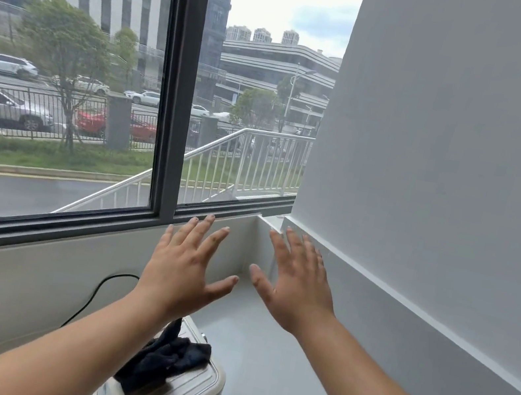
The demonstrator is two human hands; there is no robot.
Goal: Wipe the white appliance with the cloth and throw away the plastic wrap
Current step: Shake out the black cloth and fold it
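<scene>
Judging by how things lie, the task has hardly begun, if at all. The crumpled dark navy fabric cloth point(168, 358) lies in a heap on the ribbed top of the boxy white appliance with rounded corners point(186, 393), at about 6 o'clock in the view. It sits toward the appliance's 10 o'clock corner, and neither hand touches it.

Both hands are raised in the air above and beyond the appliance, near the middle of the view. The left hand point(186, 264) is at roughly 7 o'clock from centre and the right hand point(293, 286) at roughly 5 o'clock. Each is spread flat with straight fingers, palm away from the camera, holding nothing. The two thumbs point toward each other without meeting.

The appliance stands on what looks like a pale grey floor point(266, 355) in the corner between the dark-framed glass window point(178, 85) at 11 o'clock and the plain white wall point(454, 134) at 2 o'clock. A thin black cable point(100, 287) curves up the low wall at the appliance's 10 o'clock.

I cannot make out any plastic wrap for certain. The appliance's lower front, at the bottom edge, looks glossy, but I cannot tell whether that is film. Both wiping and discarding appear still to be done.
</scene>
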